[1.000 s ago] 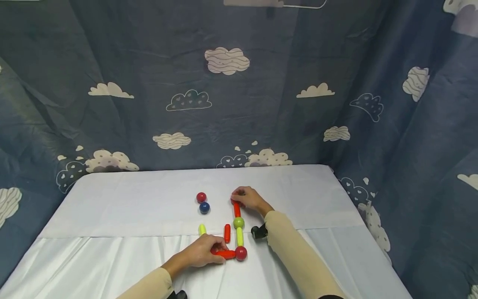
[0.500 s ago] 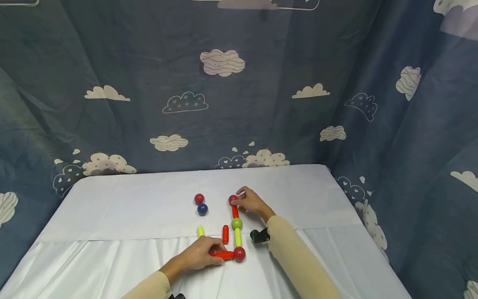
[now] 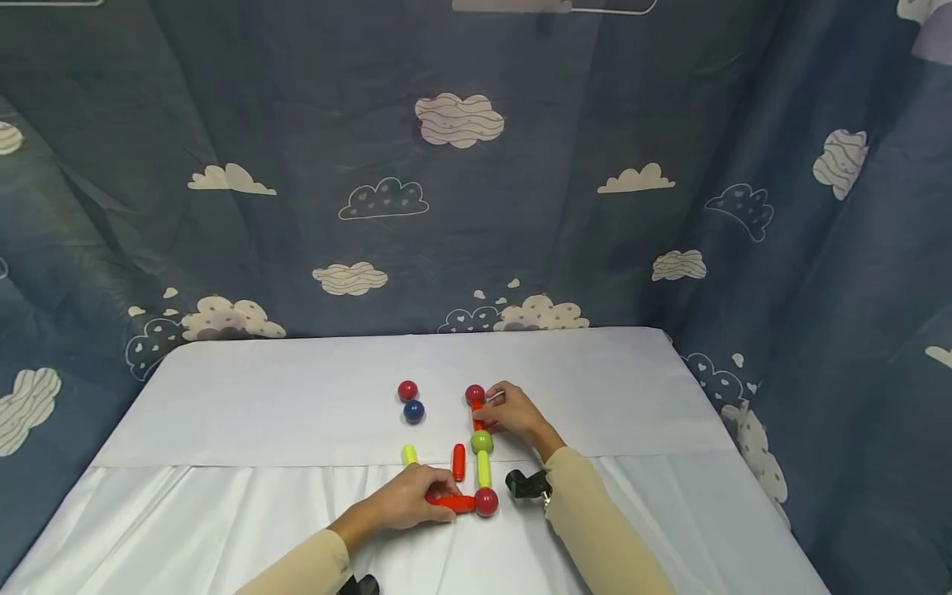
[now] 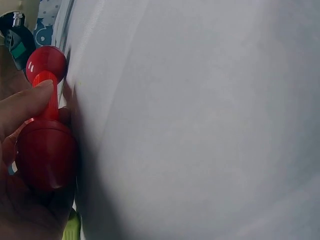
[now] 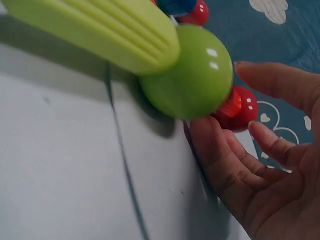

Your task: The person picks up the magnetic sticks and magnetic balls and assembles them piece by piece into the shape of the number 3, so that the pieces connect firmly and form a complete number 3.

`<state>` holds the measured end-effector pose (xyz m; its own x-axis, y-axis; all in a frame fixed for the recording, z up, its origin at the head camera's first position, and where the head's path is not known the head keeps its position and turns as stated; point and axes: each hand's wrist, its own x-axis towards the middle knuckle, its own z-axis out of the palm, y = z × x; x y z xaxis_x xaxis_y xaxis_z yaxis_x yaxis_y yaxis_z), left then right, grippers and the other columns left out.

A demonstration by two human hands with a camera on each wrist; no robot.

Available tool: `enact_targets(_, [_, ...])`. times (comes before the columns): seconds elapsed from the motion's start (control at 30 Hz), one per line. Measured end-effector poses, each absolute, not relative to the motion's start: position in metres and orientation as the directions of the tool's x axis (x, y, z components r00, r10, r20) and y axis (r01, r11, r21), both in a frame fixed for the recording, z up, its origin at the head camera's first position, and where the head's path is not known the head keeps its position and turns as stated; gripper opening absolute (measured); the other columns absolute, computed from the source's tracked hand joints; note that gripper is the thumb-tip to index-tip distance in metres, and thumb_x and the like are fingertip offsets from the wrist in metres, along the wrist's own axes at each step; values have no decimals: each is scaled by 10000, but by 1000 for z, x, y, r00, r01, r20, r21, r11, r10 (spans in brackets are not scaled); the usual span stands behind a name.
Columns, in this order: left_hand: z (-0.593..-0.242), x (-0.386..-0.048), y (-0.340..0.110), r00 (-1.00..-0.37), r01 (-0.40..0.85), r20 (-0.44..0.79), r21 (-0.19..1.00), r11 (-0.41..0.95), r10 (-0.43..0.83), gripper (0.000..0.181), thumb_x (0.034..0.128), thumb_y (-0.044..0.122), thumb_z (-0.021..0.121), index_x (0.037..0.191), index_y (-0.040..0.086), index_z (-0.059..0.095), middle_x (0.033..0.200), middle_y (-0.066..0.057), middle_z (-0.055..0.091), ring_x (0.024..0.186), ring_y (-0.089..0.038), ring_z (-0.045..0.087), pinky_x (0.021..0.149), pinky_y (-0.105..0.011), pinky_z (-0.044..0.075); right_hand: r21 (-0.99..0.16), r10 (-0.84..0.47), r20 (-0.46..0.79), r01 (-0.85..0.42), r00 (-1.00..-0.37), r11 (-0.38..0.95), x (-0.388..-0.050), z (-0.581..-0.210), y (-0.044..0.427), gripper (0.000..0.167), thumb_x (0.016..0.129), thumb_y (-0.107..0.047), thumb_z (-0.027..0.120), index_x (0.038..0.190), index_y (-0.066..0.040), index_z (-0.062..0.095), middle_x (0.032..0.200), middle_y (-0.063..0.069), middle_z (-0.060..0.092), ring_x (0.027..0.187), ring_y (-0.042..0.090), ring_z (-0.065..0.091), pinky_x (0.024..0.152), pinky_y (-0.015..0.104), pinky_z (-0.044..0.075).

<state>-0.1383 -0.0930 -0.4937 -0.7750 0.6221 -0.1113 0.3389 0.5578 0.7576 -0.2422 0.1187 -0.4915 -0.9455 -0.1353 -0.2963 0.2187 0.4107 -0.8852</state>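
In the head view my left hand (image 3: pixel 407 498) grips a red rod (image 3: pixel 459 503) whose right end meets a red ball (image 3: pixel 486 502). The left wrist view shows the thumb on that rod (image 4: pixel 52 107), with another red ball (image 4: pixel 47 155) within the hand. A lime rod (image 3: pixel 484 469) runs up from the corner ball to a green ball (image 3: pixel 482 441), then a red rod (image 3: pixel 478 411) reaches the top red ball (image 3: pixel 474 395). Beside this upper rod is my right hand (image 3: pixel 519 420); the right wrist view shows its thumb and fingers spread near the green ball (image 5: pixel 192 72).
A loose red ball (image 3: pixel 406 391) and a blue ball (image 3: pixel 413 411) lie at the upper left on the white cloth (image 3: pixel 283 405). A separate red rod (image 3: pixel 458 463) lies left of the line; a lime rod (image 3: pixel 409 454) shows behind my left hand. A patterned curtain stands behind.
My right hand has let go of the top red ball and moved slightly down and right, beside the upper red rod. My left hand keeps its grip, nearly unmoved.
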Motion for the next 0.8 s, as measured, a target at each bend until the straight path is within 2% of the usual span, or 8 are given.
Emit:
enact_targets(0.33, [-494, -139, -93, -772, 358, -99, 748, 558, 628, 189, 781, 191, 794, 909, 157, 660, 807, 129, 564, 734, -25, 444, 683, -222, 369, -876, -18, -297, 265, -955, 403, -236, -490, 109, 347, 787, -88, 767, 1051, 50, 590, 863, 131, 653, 615, 151, 603, 601, 266, 542])
enact_targets(0.6, [-493, -142, -92, -762, 370, -89, 753, 544, 642, 197, 774, 185, 797, 908, 148, 657, 810, 124, 573, 727, -24, 452, 682, -218, 384, -833, 56, -339, 327, -939, 447, -239, -488, 107, 276, 783, -145, 797, 961, 14, 658, 850, 120, 643, 601, 166, 605, 564, 239, 527])
enact_targets(0.8, [-494, -140, -93, -754, 369, -90, 761, 533, 650, 198, 775, 170, 797, 910, 140, 655, 805, 121, 562, 728, -19, 462, 681, -215, 398, -834, 47, -366, 349, -930, 427, -238, -491, 110, 274, 777, -149, 801, 952, 21, 675, 792, 102, 661, 561, 147, 603, 543, 233, 519])
